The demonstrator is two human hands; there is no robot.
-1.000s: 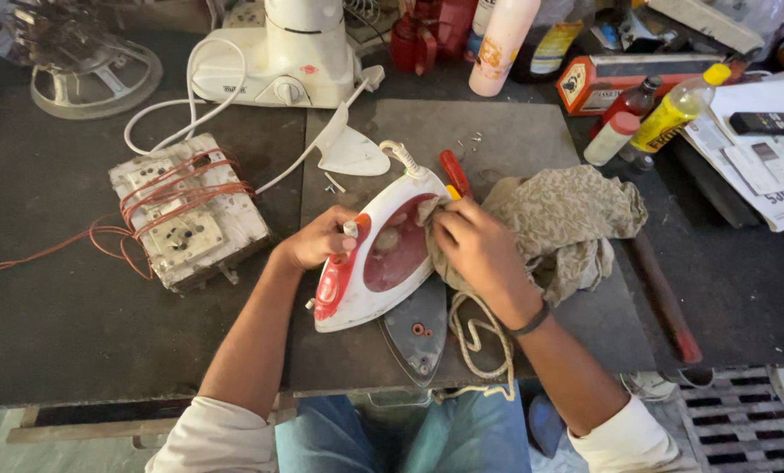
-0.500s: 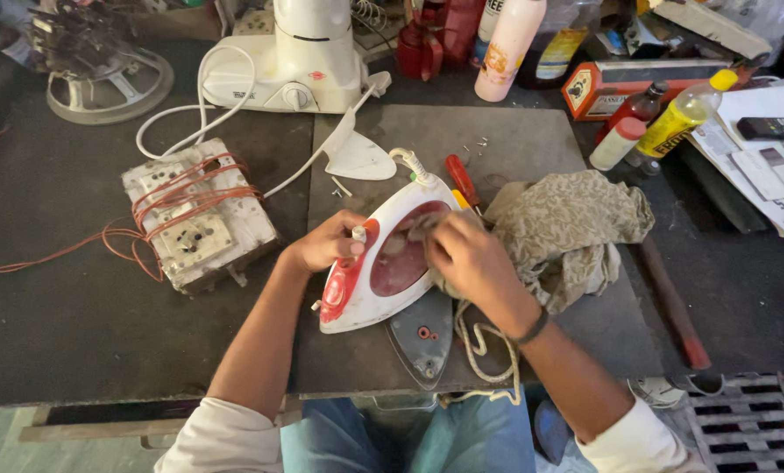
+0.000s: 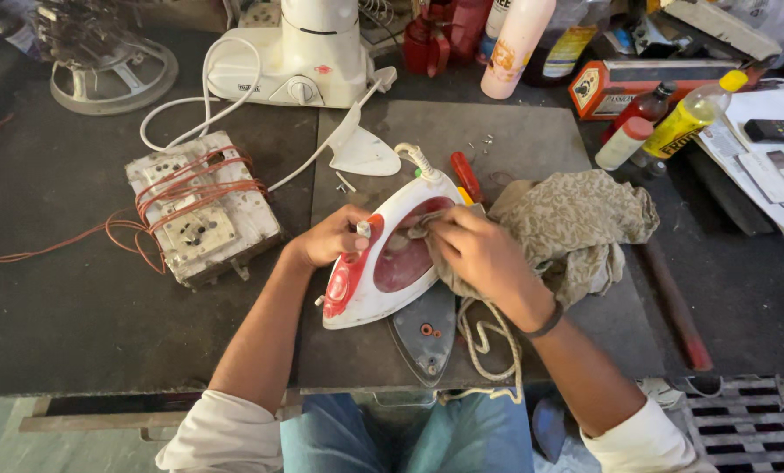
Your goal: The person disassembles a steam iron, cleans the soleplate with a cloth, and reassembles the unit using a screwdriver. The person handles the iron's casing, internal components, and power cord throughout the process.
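A white and red clothes iron body (image 3: 383, 271) lies tilted on a grey mat (image 3: 532, 144), partly over its detached grey soleplate (image 3: 425, 337). My left hand (image 3: 335, 236) grips the iron's left edge. My right hand (image 3: 475, 254) presses a corner of a beige patterned cloth (image 3: 576, 223) into the iron's red inner area. The rest of the cloth is bunched to the right. The iron's braided cord (image 3: 488, 342) loops under my right forearm. A red-handled screwdriver (image 3: 464, 175) lies just behind the iron.
A white plastic cover piece (image 3: 361, 153) and small screws (image 3: 479, 142) lie on the mat. A white switchboard wound with red wire (image 3: 199, 210) sits left. A white mixer base (image 3: 300, 57), bottles (image 3: 514, 44), a yellow bottle (image 3: 685, 118), papers (image 3: 773, 166) line the back and right.
My right hand with the cloth has shifted slightly along the inside of the iron. My left hand keeps its grip on the iron's edge.
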